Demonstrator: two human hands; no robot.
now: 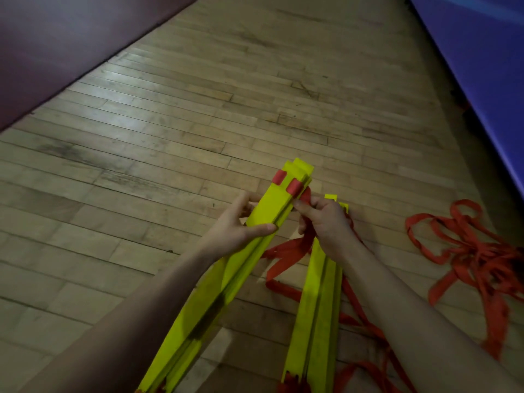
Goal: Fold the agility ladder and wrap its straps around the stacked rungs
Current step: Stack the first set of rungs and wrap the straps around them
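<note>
left hand gripping raised rung stack | right hand pinching strap at stack's end — second stack lying on floor | risk: strap pile snagging — stack fanning apart

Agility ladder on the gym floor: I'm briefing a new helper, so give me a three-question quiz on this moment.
1. True or false: the left hand grips the raised stack of yellow rungs.
2. What does the right hand pinch? A) a red strap B) a blue mat C) nothing
3. Where does the loose tangle of red straps lie?

Key: 1 true. 2 A. 3 On the wooden floor, to the person's right, near the blue mat.
</note>
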